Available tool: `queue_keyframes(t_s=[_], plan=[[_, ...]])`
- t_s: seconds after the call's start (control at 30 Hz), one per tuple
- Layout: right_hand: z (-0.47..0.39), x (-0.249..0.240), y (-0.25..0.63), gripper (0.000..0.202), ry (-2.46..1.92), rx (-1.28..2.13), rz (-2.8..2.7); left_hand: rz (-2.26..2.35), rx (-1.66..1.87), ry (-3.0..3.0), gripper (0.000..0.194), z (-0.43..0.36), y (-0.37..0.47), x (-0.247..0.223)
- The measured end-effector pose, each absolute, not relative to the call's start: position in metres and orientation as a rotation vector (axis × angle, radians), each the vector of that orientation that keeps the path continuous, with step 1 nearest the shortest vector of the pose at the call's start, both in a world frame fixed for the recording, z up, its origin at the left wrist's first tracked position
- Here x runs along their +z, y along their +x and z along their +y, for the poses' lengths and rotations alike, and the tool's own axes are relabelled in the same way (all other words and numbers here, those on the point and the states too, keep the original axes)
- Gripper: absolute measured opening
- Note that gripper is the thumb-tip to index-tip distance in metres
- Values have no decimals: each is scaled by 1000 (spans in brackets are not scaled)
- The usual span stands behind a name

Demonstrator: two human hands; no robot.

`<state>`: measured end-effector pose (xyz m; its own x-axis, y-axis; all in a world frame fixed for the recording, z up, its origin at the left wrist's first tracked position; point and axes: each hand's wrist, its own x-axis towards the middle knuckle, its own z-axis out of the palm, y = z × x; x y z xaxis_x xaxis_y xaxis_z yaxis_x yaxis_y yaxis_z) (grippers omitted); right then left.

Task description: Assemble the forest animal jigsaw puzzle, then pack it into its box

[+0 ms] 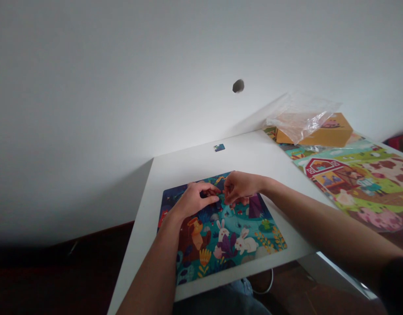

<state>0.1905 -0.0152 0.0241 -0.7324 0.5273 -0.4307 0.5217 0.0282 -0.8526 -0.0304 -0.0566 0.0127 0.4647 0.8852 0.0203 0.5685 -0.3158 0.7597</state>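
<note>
A jigsaw puzzle [231, 227] with a dark blue-green forest scene lies on the white table [188, 165]; rabbits, a bear and flowers show on its near half. My left hand [199, 197] rests over its upper middle, thumb and fingers apart. Close to it, on the right, my right hand [237, 188] is bent down at the puzzle with its fingertips pinched together. Whatever lies between those fingertips is too small to make out. Both hands hide part of the puzzle's upper area. Behind them, a single puzzle piece [219, 148] lies apart near the table's far edge.
On the right lies a bright farm-scene puzzle [362, 183] with a barn, a cow and pigs. A yellow-orange box [335, 131] sits at its far end, partly under a clear plastic bag [303, 120]. A white wall [123, 78] with a round hole [238, 86] rises behind the table.
</note>
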Motion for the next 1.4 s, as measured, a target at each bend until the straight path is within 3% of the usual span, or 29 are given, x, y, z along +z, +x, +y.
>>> queue_keyframes(t_s=[0.23,0.53,1.03,1.3,1.4], plan=[[-18,20,187,18,-1187,1638,-2351,1215,457,2172,11,-58,-29,14],[-13,11,187,26,-1171,1602,-2350,1258,302,2275,18,-62,-25,20],[-12,24,188,23,-1272,1350,-2506,1266,340,2331,19,-65,-19,17],[-17,26,185,14,-1303,1324,-2578,1370,319,2282,36,-65,-16,17],[-12,21,186,19,-1299,1093,-2635,1380,313,2319,45,-66,-14,16]])
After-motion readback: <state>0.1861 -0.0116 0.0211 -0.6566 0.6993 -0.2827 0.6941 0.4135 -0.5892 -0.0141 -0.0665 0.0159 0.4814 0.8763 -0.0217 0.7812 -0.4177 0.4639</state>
